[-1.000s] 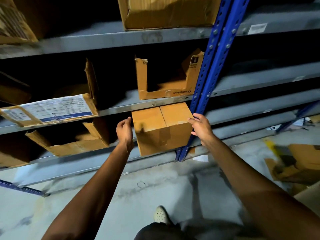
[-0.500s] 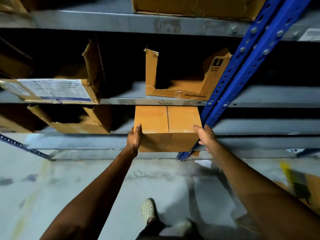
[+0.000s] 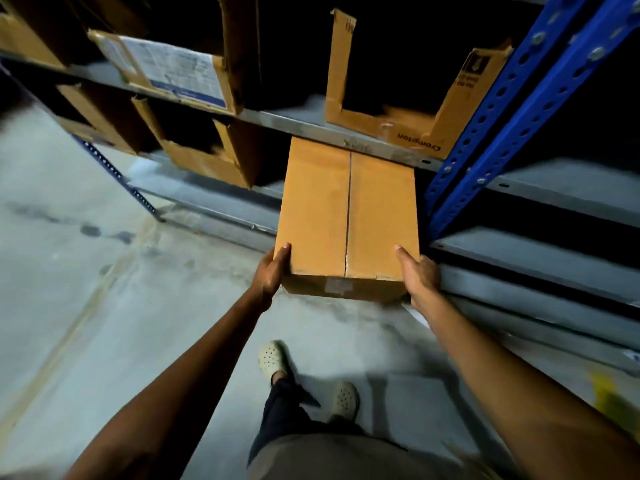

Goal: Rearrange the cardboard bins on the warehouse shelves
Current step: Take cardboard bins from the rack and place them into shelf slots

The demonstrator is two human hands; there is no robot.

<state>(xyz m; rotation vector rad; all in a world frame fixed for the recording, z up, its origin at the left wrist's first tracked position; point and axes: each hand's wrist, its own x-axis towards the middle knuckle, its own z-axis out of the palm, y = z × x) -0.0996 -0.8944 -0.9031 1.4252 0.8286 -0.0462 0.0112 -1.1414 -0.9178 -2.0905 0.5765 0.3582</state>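
Since half a second ago the box point(image 3: 346, 216) has slid well out of the rack toward the person, and far more of its top shows. Left hand point(image 3: 272, 275) grips the near left corner, thumb flat on top, the other fingers wrapped down the side and out of sight. Right hand point(image 3: 419, 278) does the same at the near right corner. Beyond the fingertips the box's far end sits under the shelf edge point(image 3: 311, 128), which carries a cut bin point(image 3: 415, 133). Just outside the right fingers stands the blue upright point(image 3: 491, 126).

Both holds are at the near end only, so once the far end comes free the box may dip and slip from the thumbs toward the shoes point(image 3: 273, 360) below the hands. Raising it too soon could knock it against the shelf edge, and drifting rightward could pinch knuckles on the upright.
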